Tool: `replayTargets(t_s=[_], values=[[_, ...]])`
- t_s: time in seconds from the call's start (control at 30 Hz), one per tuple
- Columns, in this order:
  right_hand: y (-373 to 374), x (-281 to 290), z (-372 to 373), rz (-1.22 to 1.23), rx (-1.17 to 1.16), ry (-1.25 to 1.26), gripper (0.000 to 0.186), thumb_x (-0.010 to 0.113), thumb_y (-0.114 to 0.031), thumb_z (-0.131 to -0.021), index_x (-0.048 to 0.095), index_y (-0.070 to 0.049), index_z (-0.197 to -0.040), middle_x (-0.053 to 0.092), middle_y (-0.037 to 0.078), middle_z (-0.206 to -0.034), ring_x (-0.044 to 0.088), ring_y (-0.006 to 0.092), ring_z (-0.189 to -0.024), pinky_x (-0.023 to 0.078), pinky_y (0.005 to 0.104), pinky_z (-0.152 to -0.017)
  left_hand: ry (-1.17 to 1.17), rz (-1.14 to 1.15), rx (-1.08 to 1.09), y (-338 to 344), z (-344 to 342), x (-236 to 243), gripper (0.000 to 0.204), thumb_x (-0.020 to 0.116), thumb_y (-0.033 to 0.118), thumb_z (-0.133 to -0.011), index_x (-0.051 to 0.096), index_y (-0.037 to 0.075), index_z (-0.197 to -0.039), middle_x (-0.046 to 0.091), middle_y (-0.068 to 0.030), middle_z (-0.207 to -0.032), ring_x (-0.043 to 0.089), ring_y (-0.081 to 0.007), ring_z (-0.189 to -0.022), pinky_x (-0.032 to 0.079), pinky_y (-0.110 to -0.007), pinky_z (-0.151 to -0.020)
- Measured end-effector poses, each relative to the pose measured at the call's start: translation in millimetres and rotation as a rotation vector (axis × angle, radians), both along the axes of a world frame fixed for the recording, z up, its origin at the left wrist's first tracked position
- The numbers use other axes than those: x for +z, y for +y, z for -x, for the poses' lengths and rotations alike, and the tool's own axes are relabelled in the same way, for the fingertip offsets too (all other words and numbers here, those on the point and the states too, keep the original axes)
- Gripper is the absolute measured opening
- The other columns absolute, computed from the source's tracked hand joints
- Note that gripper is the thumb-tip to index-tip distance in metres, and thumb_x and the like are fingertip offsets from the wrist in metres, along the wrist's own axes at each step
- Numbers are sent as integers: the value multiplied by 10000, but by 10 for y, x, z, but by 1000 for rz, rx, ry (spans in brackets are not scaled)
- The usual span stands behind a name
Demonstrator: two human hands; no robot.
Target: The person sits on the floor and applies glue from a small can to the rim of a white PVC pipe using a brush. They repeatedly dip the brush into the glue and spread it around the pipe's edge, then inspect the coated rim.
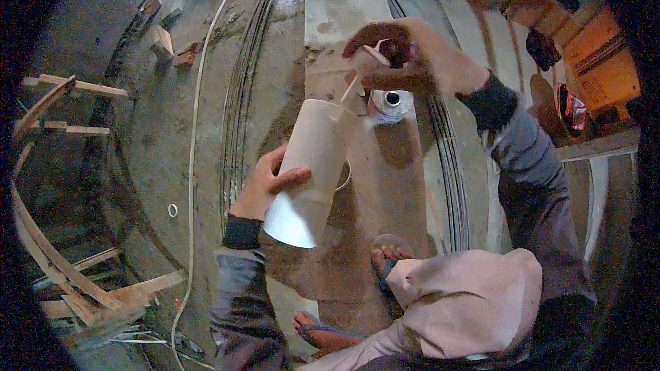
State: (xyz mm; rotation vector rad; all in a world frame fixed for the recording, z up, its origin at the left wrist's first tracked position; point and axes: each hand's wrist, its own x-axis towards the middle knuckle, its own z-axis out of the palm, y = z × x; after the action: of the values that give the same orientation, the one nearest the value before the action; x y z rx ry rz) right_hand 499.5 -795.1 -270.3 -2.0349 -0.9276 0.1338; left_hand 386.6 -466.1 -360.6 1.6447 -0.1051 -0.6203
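My left hand [275, 182] is wrapped round the side of a pale cream plastic pipe fitting [313, 148], thumb across its front. The fitting is tilted, its lower end brightly lit, and a round rim shows at its right side. Above its upper end, my right hand [405, 58] is closed with fingers bent, blurred and in shadow. A thin pale strip-like piece [352, 88] reaches from those fingers down to the pipe's upper rim; its kind is unclear. Just below my right hand stands a white can [390, 106] with a dark round opening.
A board [385, 213] lies under the work, with bundled long rods [240, 89] along its left and more on the right. A pale hose [197, 117] runs down the left floor. Wooden slats [82, 295], a small white ring [172, 210] and an orange box [595, 62] lie around.
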Motion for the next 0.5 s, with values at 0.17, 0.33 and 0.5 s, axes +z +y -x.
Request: replayTargets(t_s=[0.17, 0.33, 0.5], values=[[185, -120, -184, -220, 124, 257, 360, 798, -210, -863, 665, -61, -1163, 617, -42, -945, 486, 57, -765, 423, 235, -655, 2, -91, -105, -75, -31, 284, 677, 822, 374, -804, 583, 9, -1321, 678, -78, -1139, 619, -152, -1046, 490, -306, -921], [240, -393, -658, -274, 250, 133, 369, 780, -301, -882, 673, -87, -1163, 616, -21, -919, 517, 72, -823, 446, 256, -693, -113, -163, -161, -127, -79, 461, 699, 857, 317, -764, 585, -8, -1320, 681, -94, -1161, 621, -167, -1065, 484, -319, -948], [275, -509, -846, -66, 180, 1, 356, 768, -313, -893, 677, -92, -1158, 618, -15, -916, 534, 74, -836, 448, 256, -690, -87, -146, -185, -173, -112, 611, 731, 883, 278, -731, 578, -15, -1327, 683, -106, -1172, 634, -183, -1056, 495, -338, -948]])
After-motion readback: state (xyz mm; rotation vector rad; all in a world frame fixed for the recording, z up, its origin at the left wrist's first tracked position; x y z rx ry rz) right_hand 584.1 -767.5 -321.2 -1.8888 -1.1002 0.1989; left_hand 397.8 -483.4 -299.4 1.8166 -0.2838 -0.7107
